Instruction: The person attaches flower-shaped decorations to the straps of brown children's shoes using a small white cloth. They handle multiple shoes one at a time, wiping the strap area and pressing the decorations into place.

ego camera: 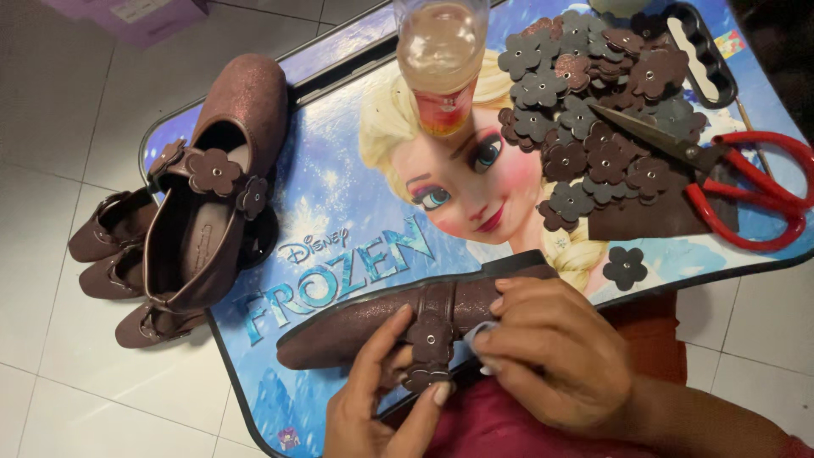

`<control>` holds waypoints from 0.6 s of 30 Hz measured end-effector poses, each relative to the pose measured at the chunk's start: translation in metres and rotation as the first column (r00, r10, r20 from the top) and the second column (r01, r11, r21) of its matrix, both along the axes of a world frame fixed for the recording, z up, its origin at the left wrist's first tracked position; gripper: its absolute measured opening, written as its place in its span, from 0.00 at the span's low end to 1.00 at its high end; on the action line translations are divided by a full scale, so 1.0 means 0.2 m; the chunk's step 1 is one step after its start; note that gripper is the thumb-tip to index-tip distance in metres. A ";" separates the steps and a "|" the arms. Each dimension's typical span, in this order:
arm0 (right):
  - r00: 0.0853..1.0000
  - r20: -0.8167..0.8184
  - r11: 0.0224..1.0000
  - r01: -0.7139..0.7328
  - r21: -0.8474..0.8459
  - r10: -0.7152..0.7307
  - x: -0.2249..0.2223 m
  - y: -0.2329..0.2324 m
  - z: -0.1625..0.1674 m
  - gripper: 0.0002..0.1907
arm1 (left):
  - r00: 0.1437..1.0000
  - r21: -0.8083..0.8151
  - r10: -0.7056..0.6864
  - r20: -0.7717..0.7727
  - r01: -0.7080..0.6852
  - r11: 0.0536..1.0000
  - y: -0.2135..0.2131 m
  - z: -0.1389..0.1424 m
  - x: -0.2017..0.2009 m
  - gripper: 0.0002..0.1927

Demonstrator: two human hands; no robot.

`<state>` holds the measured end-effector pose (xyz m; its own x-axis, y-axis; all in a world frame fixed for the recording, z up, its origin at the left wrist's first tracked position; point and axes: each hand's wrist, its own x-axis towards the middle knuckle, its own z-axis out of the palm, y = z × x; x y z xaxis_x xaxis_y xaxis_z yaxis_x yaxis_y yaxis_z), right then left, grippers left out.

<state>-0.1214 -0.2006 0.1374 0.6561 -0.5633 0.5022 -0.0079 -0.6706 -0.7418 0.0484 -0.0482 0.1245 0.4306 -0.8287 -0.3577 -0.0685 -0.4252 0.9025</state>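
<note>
Brown shoe [373, 326], heel hidden under right hand [551, 356], gripped by both hands' fingers [386, 339] at its flower strap [431, 339].

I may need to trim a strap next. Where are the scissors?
In the head view, the red-handled scissors lie at the tray's right edge, blades resting on the pile of brown leather flowers.

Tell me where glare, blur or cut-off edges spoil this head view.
Head view: soft glare on the glossy cartoon-printed tray; the clear bottle looms foreshortened and slightly blurred, its top cropped; the red scissors and flower cutouts are sharp; left hand and right hand on the brown shoe are evenly lit, with soft shadows.
</note>
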 end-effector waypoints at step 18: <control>0.995 -0.098 0.992 0.024 -0.127 -0.037 -0.01 0.04 0.03 0.13 | 0.985 -0.129 -0.014 -0.171 -0.008 0.992 -0.06 -0.01 -0.02 0.38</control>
<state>-0.1236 -0.1932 0.1433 0.6898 -0.5204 0.5034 -0.0996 -0.7569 -0.6459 0.0447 -0.0597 0.1216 0.3695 -0.8737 -0.3166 0.0909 -0.3051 0.9480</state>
